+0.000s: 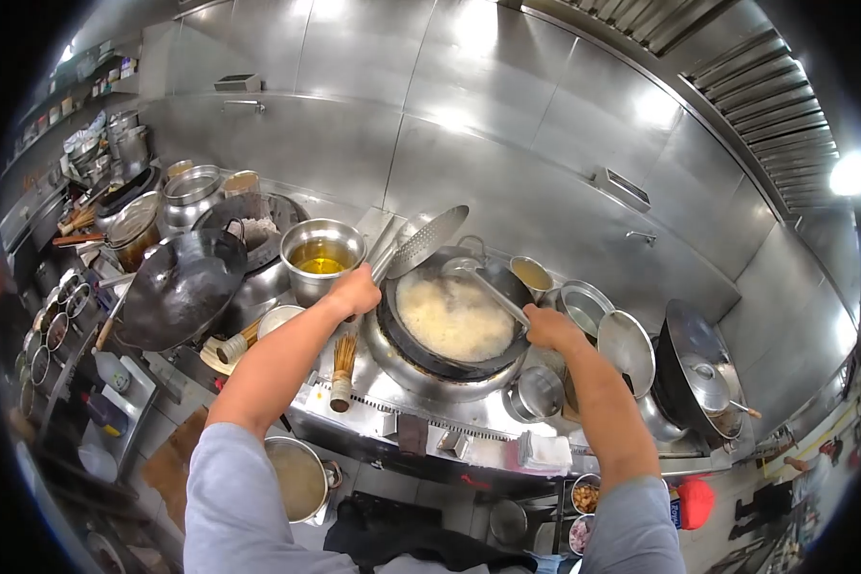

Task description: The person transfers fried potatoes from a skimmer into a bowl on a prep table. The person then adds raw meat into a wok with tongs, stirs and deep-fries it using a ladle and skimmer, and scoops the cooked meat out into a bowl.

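Observation:
A wok (388, 330) of pale, foaming, steaming liquid (455, 316) sits on the stove in front of me. My left hand (355, 291) is closed round the handle of a perforated skimmer (431, 239), raised above the wok's far left rim. In my right hand (551, 328) is the long handle of a ladle (496, 292), whose bowl reaches into the far side of the wok. Beside my left hand stands a metal pot (321, 287) with yellow oil in it. A bamboo brush (343, 368) lies on the stove's near edge below that hand.
A large dark wok (177, 292) and several pots stand left. On the right are a small saucepan (536, 393), a round strainer (626, 352) and another wok (689, 373). Folded white cloths (543, 452) lie on the front edge. A pot of cloudy liquid (297, 481) stands lower left.

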The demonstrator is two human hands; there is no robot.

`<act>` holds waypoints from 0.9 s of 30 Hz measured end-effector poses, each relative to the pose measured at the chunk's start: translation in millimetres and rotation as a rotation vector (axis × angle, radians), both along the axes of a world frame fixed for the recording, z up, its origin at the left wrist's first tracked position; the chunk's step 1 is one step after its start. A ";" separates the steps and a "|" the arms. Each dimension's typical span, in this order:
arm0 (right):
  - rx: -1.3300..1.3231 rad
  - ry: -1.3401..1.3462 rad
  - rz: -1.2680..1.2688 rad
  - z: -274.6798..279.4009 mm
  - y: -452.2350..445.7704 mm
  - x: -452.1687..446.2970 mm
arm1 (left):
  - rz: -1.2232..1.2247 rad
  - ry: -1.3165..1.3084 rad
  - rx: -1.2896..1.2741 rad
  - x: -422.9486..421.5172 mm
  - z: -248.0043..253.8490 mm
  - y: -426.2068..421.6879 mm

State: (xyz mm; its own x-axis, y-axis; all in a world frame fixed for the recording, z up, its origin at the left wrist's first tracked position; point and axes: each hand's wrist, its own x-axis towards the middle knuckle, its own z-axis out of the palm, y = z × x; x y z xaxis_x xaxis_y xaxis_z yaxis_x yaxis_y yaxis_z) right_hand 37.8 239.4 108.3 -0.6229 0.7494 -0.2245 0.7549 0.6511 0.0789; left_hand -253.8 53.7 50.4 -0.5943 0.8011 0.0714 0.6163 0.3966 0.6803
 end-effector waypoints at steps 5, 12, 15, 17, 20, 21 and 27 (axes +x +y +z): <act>0.006 0.015 0.033 -11.6 8.9 3.2 | -0.082 -0.266 -0.070 -11.3 -19.2 5.2; 0.048 0.020 0.099 -4.9 11.6 36.7 | -0.124 -0.561 -0.055 -0.4 -39.7 -8.6; 0.012 -0.003 0.063 -6.9 20.4 52.9 | -0.112 -0.777 -0.096 14.5 -38.5 -15.5; 0.000 0.003 0.057 -7.8 24.6 65.7 | -0.088 -0.828 -0.086 24.0 -41.2 -17.1; -0.009 0.012 0.043 -8.7 27.7 83.5 | -0.063 -0.931 -0.089 35.5 -49.2 -17.7; -0.004 0.012 0.035 -9.8 28.8 90.0 | -0.064 -0.984 -0.100 40.3 -50.7 -17.9; -0.129 0.130 -0.055 -1.3 13.0 132.3 | -0.080 -1.107 -0.095 79.1 -58.4 -6.7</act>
